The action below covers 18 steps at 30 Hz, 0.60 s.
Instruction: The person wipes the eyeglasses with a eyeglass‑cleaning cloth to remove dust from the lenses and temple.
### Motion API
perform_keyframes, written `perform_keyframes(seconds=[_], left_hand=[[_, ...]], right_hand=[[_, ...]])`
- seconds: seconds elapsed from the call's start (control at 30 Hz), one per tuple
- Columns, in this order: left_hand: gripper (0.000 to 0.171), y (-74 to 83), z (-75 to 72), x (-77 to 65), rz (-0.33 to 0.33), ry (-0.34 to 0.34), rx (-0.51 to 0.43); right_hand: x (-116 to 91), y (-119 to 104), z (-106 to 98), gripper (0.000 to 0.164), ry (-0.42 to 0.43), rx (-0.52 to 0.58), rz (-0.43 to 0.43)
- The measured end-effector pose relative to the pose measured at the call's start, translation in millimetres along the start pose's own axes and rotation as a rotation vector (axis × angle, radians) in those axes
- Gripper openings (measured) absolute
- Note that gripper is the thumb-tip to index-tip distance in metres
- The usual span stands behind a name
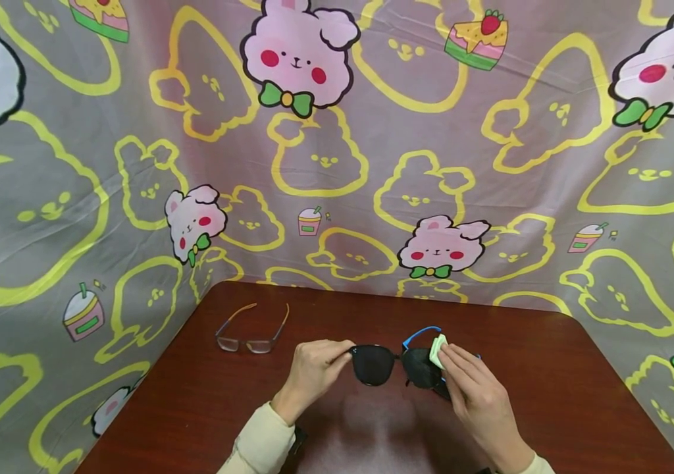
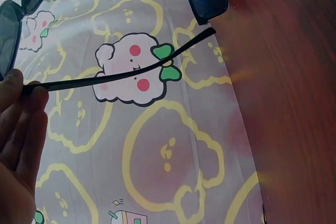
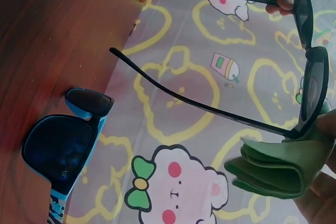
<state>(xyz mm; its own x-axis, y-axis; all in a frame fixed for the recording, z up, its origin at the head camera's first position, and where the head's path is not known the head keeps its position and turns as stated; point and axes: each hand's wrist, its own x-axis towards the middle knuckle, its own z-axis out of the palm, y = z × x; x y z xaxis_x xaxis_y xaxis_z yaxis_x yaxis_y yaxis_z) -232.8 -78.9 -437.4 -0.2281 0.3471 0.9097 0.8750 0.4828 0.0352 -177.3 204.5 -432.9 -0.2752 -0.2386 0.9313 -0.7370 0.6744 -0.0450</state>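
Black sunglasses (image 1: 372, 365) are held up over the table, dark lenses facing me and both temples unfolded. My left hand (image 1: 314, 370) pinches them at the left hinge; in the left wrist view thumb and fingers (image 2: 32, 95) grip the start of the temple (image 2: 131, 71). On the other side my right hand (image 1: 482, 395) holds a folded pale green cloth (image 3: 273, 169) against the right lens (image 3: 315, 85). The cloth wraps the lens's outer edge near the hinge in the right wrist view. Part of that lens is hidden behind cloth and fingers.
Blue-framed sunglasses (image 3: 60, 150) lie on the table behind the held pair, partly covered in the head view. Clear-lensed glasses (image 1: 246, 345) with open temples rest at the left of the brown table (image 1: 337, 316). A patterned curtain (image 1: 337, 164) encloses the back and sides.
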Motion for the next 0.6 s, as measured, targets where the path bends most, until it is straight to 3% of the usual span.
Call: perform_keyframes(seconds=[0.43, 0.6], left_hand=[[0.019, 3.2, 2.7, -0.1, -0.098, -0.033, -0.092], [0.019, 3.3, 3.1, -0.8, -0.087, -0.026, -0.093]], right_hand=[[7.0, -5.5, 2.0, 0.031, 0.003, 0.035, -0.083], [4.7, -7.0, 1.9, 0.034, -0.043, 0.023, -0.075]])
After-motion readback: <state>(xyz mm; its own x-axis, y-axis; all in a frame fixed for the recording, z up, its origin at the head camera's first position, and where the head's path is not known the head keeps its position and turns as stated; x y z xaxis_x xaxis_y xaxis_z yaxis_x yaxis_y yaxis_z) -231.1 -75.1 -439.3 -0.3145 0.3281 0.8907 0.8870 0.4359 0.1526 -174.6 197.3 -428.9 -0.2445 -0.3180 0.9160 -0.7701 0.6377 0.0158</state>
